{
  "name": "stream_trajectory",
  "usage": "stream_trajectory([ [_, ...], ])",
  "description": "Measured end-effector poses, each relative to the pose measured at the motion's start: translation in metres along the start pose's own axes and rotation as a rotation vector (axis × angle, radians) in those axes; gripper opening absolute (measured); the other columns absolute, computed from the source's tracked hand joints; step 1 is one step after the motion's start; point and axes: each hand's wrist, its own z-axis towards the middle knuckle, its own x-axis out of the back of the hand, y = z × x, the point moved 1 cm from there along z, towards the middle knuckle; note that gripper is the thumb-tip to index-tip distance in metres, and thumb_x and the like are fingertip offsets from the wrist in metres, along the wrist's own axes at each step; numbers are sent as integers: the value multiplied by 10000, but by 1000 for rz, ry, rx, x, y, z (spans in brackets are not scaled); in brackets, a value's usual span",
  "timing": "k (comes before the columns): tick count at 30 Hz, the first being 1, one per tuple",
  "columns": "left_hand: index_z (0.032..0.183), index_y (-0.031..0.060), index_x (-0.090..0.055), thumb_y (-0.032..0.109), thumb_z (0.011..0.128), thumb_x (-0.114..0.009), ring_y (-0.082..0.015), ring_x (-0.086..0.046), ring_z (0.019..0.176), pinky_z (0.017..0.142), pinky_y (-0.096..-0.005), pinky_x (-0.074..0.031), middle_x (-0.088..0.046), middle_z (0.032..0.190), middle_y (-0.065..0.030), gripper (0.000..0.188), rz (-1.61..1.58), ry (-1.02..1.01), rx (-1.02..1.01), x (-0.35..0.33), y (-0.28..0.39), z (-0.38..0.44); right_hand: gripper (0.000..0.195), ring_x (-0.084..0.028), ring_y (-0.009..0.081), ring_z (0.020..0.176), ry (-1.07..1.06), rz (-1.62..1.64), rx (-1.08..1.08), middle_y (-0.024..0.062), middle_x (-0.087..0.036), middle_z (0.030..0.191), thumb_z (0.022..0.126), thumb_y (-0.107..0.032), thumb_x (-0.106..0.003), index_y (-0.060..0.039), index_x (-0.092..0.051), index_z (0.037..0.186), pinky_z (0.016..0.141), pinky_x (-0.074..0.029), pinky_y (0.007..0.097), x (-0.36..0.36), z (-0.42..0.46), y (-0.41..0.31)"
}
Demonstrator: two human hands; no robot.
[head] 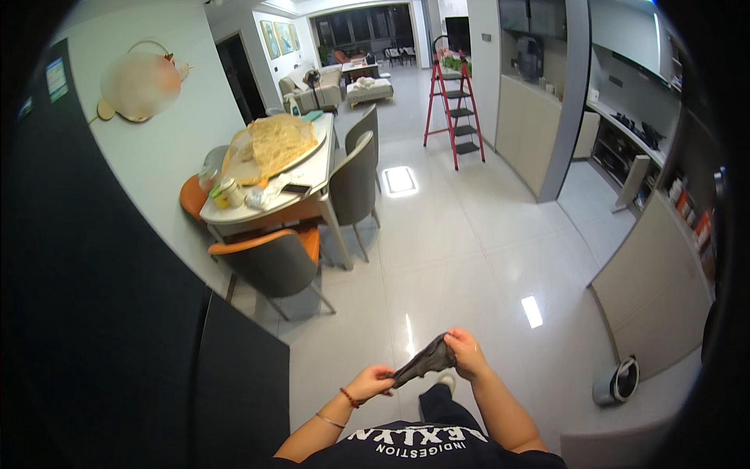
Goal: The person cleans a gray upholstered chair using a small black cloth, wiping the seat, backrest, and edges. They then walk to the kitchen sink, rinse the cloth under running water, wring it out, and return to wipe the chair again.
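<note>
A dark, thin cloth [426, 360] is stretched between both hands above the tiled floor, in front of the body. My left hand [373, 384], with a red bead bracelet and a metal bangle on its wrist, pinches the cloth's lower left end. My right hand [467, 353] grips the upper right end, its thumb and fingers closed on the fabric. The cloth hangs slanted, higher at the right. Below it a light shoe [447, 383] and a dark trouser leg show.
A dining table [234, 216] with a food cover, jars and a phone stands ahead left, chairs [266, 264] around it. A red stepladder [454, 111] stands ahead. At the right are low cabinets [650, 281] and a waste bin [612, 387]; a dark cabinet [246, 352] is at the left.
</note>
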Motion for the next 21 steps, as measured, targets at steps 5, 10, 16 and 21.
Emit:
stream_trajectory([
  [5,1011,-32,-580,95,853,-588,-125,-600,688,711,-300,-551,-613,848,-41,202,182,96,46,47,79,105,153,-569,127,705,-51,-1017,209,51,-620,807,868,-110,-504,-5,-586,943,628,-451,257,35,138,-92],
  [10,1045,-12,-554,237,942,-440,-251,-563,986,901,-413,-454,-605,992,-127,293,-616,208,-87,58,177,195,259,-571,131,847,-568,-402,-198,65,-614,964,824,-9,-473,-28,-564,1066,750,-447,258,65,289,-152],
  [16,1046,30,-551,310,931,-428,-270,-539,1047,951,-430,-394,-609,1052,-125,327,-1170,-117,-425,129,249,383,196,-549,104,764,-278,-376,-165,39,-603,873,866,-56,-457,-5,-578,1011,677,-451,243,63,476,-182],
  [21,1232,106,-459,214,899,-499,-221,-469,1144,977,-397,-376,-567,1089,-46,353,-886,82,-453,148,388,513,205,-492,71,615,-234,-479,-191,3,-583,749,908,-200,-509,-16,-594,939,534,-399,220,74,616,-226],
])
